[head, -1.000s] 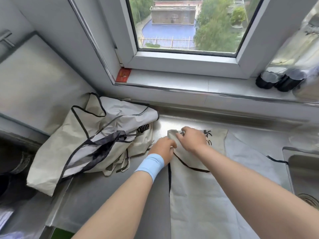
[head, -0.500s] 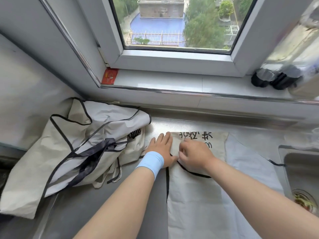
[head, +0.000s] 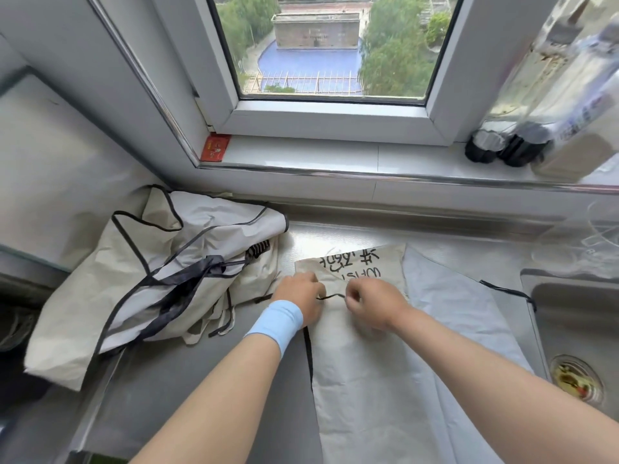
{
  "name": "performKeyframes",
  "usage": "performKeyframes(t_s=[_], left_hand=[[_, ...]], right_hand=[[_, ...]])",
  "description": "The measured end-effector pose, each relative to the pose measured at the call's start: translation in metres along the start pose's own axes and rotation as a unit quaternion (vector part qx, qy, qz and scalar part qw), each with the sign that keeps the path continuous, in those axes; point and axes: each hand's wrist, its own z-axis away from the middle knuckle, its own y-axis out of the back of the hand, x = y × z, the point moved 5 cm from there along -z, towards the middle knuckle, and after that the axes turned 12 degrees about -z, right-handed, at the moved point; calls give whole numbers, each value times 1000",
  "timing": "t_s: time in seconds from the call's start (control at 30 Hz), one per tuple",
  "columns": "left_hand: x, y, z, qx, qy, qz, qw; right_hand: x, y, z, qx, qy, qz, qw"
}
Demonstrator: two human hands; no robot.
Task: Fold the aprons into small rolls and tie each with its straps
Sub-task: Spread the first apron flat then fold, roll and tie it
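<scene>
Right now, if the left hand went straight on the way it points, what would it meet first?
Most likely the printed top end of the flat apron, just ahead of the left hand, which pinches a strap. Beyond lie bare steel counter and the wall below the sill; depth is unclear.

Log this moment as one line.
apron: laid out, unrolled | left hand: pinches strap | right hand: pinches strap | pile: unfolded, left of apron

a white-framed window (head: 330, 55) fills the upper centre; daylight falls on the steel bench (head: 187, 380), sink (head: 576, 329) at right.
</scene>
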Motion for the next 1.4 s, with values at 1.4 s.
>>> performKeyframes(t_s=[1.4], left_hand=[[20,-69,17,-23,32,-21,999]], right_hand=[[15,-29,11,2,-4,162,987]])
